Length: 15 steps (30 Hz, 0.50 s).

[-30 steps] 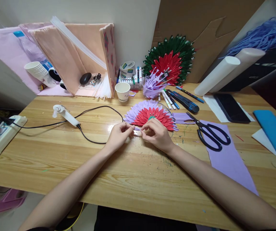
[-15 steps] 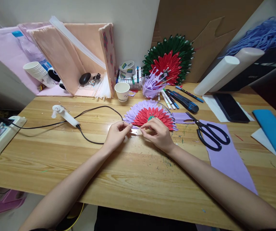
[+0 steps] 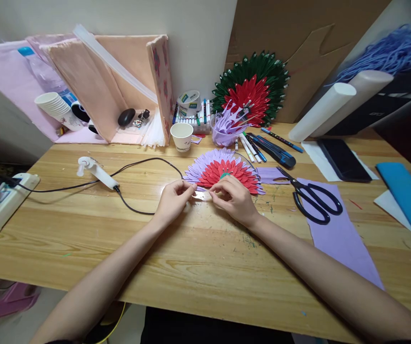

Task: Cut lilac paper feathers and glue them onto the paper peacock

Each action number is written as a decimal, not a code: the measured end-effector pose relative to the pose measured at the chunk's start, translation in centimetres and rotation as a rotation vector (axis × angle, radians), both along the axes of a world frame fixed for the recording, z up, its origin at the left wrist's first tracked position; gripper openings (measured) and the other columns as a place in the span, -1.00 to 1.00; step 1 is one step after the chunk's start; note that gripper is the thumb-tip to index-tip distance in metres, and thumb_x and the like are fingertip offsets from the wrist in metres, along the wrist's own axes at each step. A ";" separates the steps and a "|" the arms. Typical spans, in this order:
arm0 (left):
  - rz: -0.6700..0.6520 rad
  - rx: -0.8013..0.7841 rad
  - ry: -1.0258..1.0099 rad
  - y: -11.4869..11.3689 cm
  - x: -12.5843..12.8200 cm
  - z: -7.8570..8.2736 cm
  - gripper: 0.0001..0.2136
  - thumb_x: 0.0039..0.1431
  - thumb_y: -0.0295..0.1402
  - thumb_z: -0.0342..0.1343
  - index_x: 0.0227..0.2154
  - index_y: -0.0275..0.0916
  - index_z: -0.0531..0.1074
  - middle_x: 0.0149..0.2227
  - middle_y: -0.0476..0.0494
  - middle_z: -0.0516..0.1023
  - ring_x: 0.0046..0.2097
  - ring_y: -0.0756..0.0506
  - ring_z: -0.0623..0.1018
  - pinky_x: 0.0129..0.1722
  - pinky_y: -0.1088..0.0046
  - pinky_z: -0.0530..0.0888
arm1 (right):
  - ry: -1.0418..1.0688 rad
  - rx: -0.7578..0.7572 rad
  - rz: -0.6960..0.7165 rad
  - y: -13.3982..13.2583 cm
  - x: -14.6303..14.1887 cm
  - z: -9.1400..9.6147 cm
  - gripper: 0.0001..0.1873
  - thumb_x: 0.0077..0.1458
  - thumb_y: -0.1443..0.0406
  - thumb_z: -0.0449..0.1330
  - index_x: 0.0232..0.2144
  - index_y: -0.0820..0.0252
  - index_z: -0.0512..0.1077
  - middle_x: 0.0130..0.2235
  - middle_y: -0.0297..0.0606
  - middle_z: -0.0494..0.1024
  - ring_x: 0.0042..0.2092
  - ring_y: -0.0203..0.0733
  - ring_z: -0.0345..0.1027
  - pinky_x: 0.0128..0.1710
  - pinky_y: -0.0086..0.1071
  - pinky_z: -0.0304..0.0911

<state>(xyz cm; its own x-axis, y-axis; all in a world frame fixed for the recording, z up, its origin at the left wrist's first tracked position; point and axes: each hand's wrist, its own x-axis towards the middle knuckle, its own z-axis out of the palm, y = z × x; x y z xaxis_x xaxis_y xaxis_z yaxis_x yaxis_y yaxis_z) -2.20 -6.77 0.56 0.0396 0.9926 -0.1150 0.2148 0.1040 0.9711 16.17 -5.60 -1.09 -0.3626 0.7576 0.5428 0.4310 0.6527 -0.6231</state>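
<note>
My left hand and my right hand are held close together over the desk, a narrow gap between them. Thumb and forefinger are pinched on each. What the fingertips hold is too small to make out. Just beyond them lies a fan-shaped paper flower, lilac outside and red inside, with a green centre partly behind my right hand. Black-handled scissors rest to the right on a strip of lilac crepe paper. A white glue gun with a black cable sits left of my hands.
A paper cup, a tub of lilac paper strips, markers and a utility knife stand along the back. A green and red paper fan leans on cardboard. At right are a phone and white rolls; at left, a power strip.
Almost nothing differs. Both hands keep their pinch in nearly the same place, with only a slight shift at the fingertips.
</note>
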 end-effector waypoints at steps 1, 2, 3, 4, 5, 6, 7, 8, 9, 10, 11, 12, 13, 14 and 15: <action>0.008 0.010 0.003 0.1 -0.1 0.1 -0.71 0.00 -0.14 0.10 -0.58 -0.31 0.37 -0.61 0.01 0.33 -0.59 0.08 0.31 -0.60 0.57 0.23 | 0.002 -0.012 -0.006 0.0 0.0 0.0 -0.95 0.08 0.38 0.11 -0.40 0.18 0.37 -0.42 -0.25 0.39 -0.33 -0.20 0.24 -0.35 -0.33 0.20; 0.017 0.016 0.002 0.1 -0.3 0.2 -0.71 0.00 -0.14 0.10 -0.58 -0.31 0.37 -0.60 0.01 0.33 -0.58 0.08 0.32 -0.59 0.57 0.24 | 0.004 -0.025 -0.013 0.1 0.1 -0.1 -0.95 0.09 0.37 0.10 -0.39 0.17 0.37 -0.41 -0.25 0.38 -0.32 -0.20 0.24 -0.34 -0.32 0.20; 0.028 0.017 -0.003 0.2 -0.4 0.3 -0.71 0.00 -0.14 0.10 -0.58 -0.31 0.37 -0.59 0.00 0.34 -0.57 0.07 0.33 -0.59 0.58 0.24 | 0.007 -0.036 -0.018 0.1 0.1 -0.1 -0.94 0.10 0.37 0.09 -0.37 0.17 0.37 -0.40 -0.25 0.39 -0.32 -0.20 0.24 -0.33 -0.32 0.20; 0.039 0.012 -0.011 0.3 -0.5 0.4 -0.71 0.00 -0.14 0.10 -0.58 -0.31 0.37 -0.58 -0.01 0.35 -0.57 0.07 0.33 -0.60 0.58 0.25 | 0.010 -0.043 -0.020 0.1 0.1 -0.2 -0.94 0.11 0.36 0.09 -0.36 0.18 0.37 -0.39 -0.24 0.40 -0.31 -0.20 0.25 -0.31 -0.31 0.21; 0.049 0.006 -0.019 0.3 -0.7 0.5 -0.71 0.00 -0.14 0.11 -0.57 -0.31 0.37 -0.57 -0.02 0.35 -0.56 0.07 0.34 -0.61 0.58 0.25 | 0.012 -0.046 -0.017 0.1 0.1 -0.2 -0.93 0.12 0.36 0.08 -0.35 0.18 0.38 -0.38 -0.23 0.41 -0.30 -0.19 0.25 -0.30 -0.30 0.21; 0.059 -0.002 -0.025 0.4 -0.9 0.5 -0.71 -0.01 -0.14 0.11 -0.57 -0.31 0.37 -0.57 -0.02 0.36 -0.56 0.06 0.35 -0.62 0.59 0.25 | 0.016 -0.047 -0.012 0.2 0.1 -0.2 -0.91 0.13 0.36 0.08 -0.33 0.18 0.39 -0.36 -0.22 0.42 -0.28 -0.19 0.26 -0.28 -0.29 0.21; 0.068 -0.008 -0.027 0.5 -1.0 0.6 -0.71 -0.01 -0.14 0.12 -0.57 -0.31 0.37 -0.57 -0.02 0.36 -0.57 0.07 0.35 -0.63 0.59 0.24 | 0.019 -0.050 -0.006 0.2 0.1 -0.2 -0.89 0.14 0.36 0.06 -0.32 0.18 0.39 -0.35 -0.21 0.43 -0.27 -0.18 0.27 -0.26 -0.28 0.21; 0.078 -0.010 -0.025 0.6 -1.2 0.6 -0.71 -0.02 -0.14 0.12 -0.57 -0.31 0.37 -0.58 -0.01 0.35 -0.58 0.07 0.34 -0.64 0.59 0.22 | 0.021 -0.054 0.000 0.2 0.1 -0.2 -0.87 0.15 0.37 0.05 -0.32 0.18 0.40 -0.34 -0.21 0.44 -0.26 -0.18 0.28 -0.24 -0.27 0.21; 0.087 -0.010 -0.020 0.6 -1.3 0.7 -0.71 -0.03 -0.14 0.12 -0.58 -0.31 0.38 -0.60 0.00 0.34 -0.60 0.08 0.32 -0.64 0.59 0.21 | 0.025 -0.060 0.005 0.2 0.2 -0.2 -0.85 0.16 0.37 0.04 -0.31 0.18 0.41 -0.33 -0.20 0.45 -0.25 -0.18 0.28 -0.23 -0.27 0.22; 0.096 -0.006 -0.016 0.7 -1.5 0.7 -0.71 -0.03 -0.13 0.13 -0.58 -0.30 0.38 -0.62 0.02 0.33 -0.61 0.09 0.30 -0.65 0.59 0.19 | 0.031 -0.067 0.007 0.2 0.2 -0.2 -0.84 0.16 0.38 0.03 -0.30 0.17 0.42 -0.32 -0.20 0.46 -0.24 -0.18 0.29 -0.22 -0.26 0.22; 0.106 -0.003 -0.016 0.8 -1.6 0.7 -0.70 -0.03 -0.13 0.13 -0.59 -0.30 0.38 -0.63 0.03 0.32 -0.63 0.10 0.27 -0.65 0.59 0.18 | 0.042 -0.071 0.004 0.2 0.2 -0.2 -0.83 0.16 0.37 0.03 -0.30 0.17 0.43 -0.32 -0.20 0.47 -0.25 -0.18 0.30 -0.23 -0.26 0.23; 0.114 0.000 -0.018 0.9 -1.7 0.7 -0.70 -0.04 -0.12 0.13 -0.59 -0.30 0.37 -0.64 0.04 0.32 -0.63 0.10 0.26 -0.64 0.59 0.17 | 0.055 -0.072 -0.002 0.1 0.2 -0.1 -0.84 0.15 0.37 0.05 -0.30 0.16 0.44 -0.32 -0.20 0.48 -0.25 -0.18 0.31 -0.24 -0.26 0.24; 0.122 0.004 -0.022 0.9 -1.8 0.7 -0.70 -0.04 -0.12 0.13 -0.59 -0.30 0.38 -0.64 0.04 0.32 -0.63 0.10 0.25 -0.63 0.58 0.17 | 0.069 -0.073 -0.009 0.1 0.2 -0.1 -0.85 0.14 0.36 0.07 -0.31 0.16 0.44 -0.33 -0.21 0.48 -0.26 -0.18 0.32 -0.25 -0.26 0.24; 0.128 0.009 -0.026 1.0 -1.9 0.8 -0.70 -0.04 -0.12 0.13 -0.58 -0.30 0.38 -0.63 0.03 0.34 -0.62 0.09 0.26 -0.62 0.58 0.18 | 0.082 -0.070 -0.017 0.1 0.3 -0.1 -0.87 0.13 0.36 0.08 -0.32 0.16 0.44 -0.34 -0.22 0.48 -0.26 -0.18 0.32 -0.26 -0.27 0.25; 0.135 0.013 -0.029 1.0 -1.9 0.9 -0.70 -0.04 -0.13 0.14 -0.58 -0.30 0.38 -0.61 0.02 0.36 -0.60 0.09 0.27 -0.60 0.58 0.18 | 0.092 -0.069 -0.024 0.1 0.3 -0.2 -0.88 0.12 0.36 0.10 -0.33 0.16 0.44 -0.34 -0.22 0.48 -0.27 -0.19 0.32 -0.26 -0.27 0.25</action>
<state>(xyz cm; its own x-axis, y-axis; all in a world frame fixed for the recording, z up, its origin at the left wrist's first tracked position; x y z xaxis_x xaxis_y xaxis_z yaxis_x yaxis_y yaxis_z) -4.14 -5.77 1.42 -0.0909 0.9905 -0.1033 0.1714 0.1178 0.9781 16.47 -5.47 -1.25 -0.2946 0.8021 0.5195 0.3853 0.5972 -0.7035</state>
